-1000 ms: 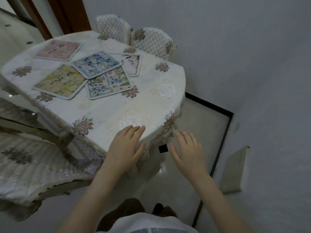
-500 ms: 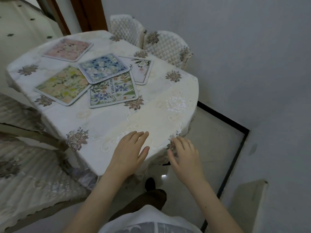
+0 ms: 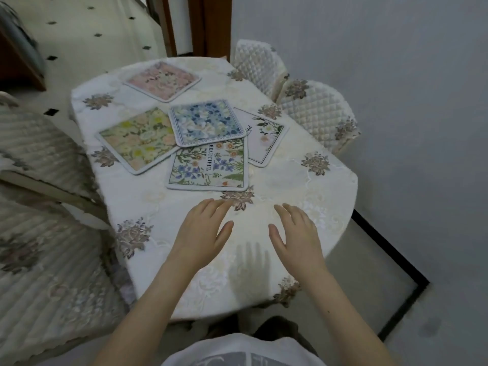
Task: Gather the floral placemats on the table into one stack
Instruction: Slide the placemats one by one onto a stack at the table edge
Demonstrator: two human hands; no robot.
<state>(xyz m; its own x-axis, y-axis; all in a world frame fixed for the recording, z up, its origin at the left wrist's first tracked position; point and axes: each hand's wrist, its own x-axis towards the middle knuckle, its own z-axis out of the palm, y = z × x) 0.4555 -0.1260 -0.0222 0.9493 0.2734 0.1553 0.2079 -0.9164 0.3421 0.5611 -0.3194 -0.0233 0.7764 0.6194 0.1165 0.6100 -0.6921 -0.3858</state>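
Round table under a cream embroidered tablecloth (image 3: 148, 207), quilted white chairs (image 3: 314, 112) at the far side against the wall. Five flat rounded-corner floral placemats sit mid-to-far on the cloth, not yet stacked: yellow-green floral mat (image 3: 137, 140) at left, blue-white floral mat (image 3: 206, 124) lying on top of its neighbours' corners, white botanical mat printed "BEAUTIFUL" (image 3: 208, 167) nearest, pale mat with a leaf wreath (image 3: 264, 138) partly tucked under on the right, pink floral mat (image 3: 162, 80) alone, well apart at the far edge. Judgement: thin, light, semi-stiff with bound edges; should slide easily on the cloth and flex a bit if lifted by one corner. Best grab is a free edge or corner, thumb under, or slide to overhang. Blue one first since it's on top. Left hand (image 3: 203, 231) and right hand (image 3: 297, 233) both palm-down above the near cloth, fingers spread and loose, holding nothing, just short of the nearest mat.
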